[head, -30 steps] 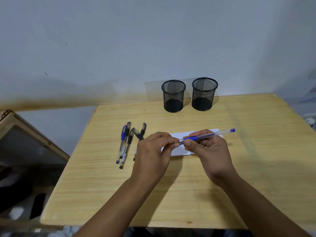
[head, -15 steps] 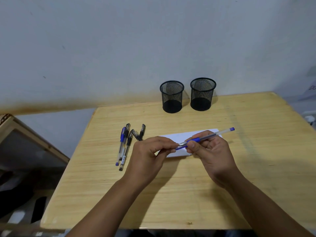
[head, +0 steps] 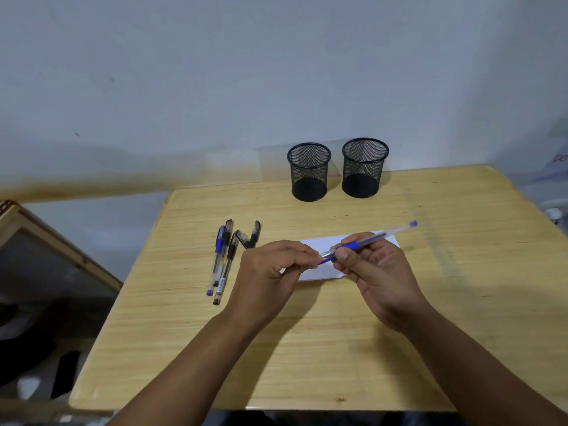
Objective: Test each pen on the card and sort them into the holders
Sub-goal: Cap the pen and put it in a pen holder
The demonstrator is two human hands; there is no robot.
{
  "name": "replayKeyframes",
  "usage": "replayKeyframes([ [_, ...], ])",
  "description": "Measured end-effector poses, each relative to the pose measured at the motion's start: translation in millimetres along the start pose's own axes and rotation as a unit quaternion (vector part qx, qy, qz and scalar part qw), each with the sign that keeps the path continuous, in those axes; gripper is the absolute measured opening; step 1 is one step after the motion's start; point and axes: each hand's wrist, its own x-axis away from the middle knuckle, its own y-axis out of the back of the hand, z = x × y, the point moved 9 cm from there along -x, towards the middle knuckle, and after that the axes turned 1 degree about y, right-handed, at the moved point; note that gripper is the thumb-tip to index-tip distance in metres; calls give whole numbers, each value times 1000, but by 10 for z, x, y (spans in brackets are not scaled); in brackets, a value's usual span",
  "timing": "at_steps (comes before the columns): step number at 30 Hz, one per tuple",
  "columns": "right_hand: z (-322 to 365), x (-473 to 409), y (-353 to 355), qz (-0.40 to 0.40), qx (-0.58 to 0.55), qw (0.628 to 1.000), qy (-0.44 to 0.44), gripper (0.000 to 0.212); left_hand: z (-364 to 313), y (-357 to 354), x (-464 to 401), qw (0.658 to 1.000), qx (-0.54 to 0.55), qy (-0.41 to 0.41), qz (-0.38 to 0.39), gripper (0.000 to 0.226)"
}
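Head view, both hands, right point(head: 376, 265) gripping blue pen point(head: 373, 239), left point(head: 270, 269) pinching its tip

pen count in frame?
5, maybe more hidden. One blue pen is held in both hands over the card. Four lie in a cluster on the table, left of the card, partly overlapping and partly behind the left hand.

A pale wall point(head: 276, 72) rises behind the wooden surface point(head: 307, 348); left of the surface stands what may be a wood-framed panel point(head: 55, 259).
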Motion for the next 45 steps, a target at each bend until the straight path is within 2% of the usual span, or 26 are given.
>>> replayKeyframes([
  [5,45,-160,45,-76,-12,997,-9,37,190,-66,-62,997,14,73,-30,18],
  [10,292,-346,154,-131,96,986,48,18,420,-90,-169,987,43,149,-34,25],
  [19,657,-850,229,-112,252,957,92,12,1003,-208,-715,942,86,322,-47,31],
  [22,762,-1025,176,-94,326,936,91,18,1114,-284,-912,936,63,342,-49,41],
  [24,823,-1169,143,-75,385,916,83,20,1178,-314,-1009,935,66,343,-62,40],
  [28,921,-1431,99,-48,503,858,86,17,1358,-319,-1090,927,73,354,-98,45],
  [32,1025,-1656,47,-53,586,801,109,13,1459,-360,-1144,923,95,358,-104,48],
  [36,1010,-1837,-94,-43,623,774,104,3,1519,-387,-1167,920,106,363,-102,52],
  [45,798,-2019,-366,13,670,734,111,9,1543,-398,-1160,918,116,364,-109,51],
])
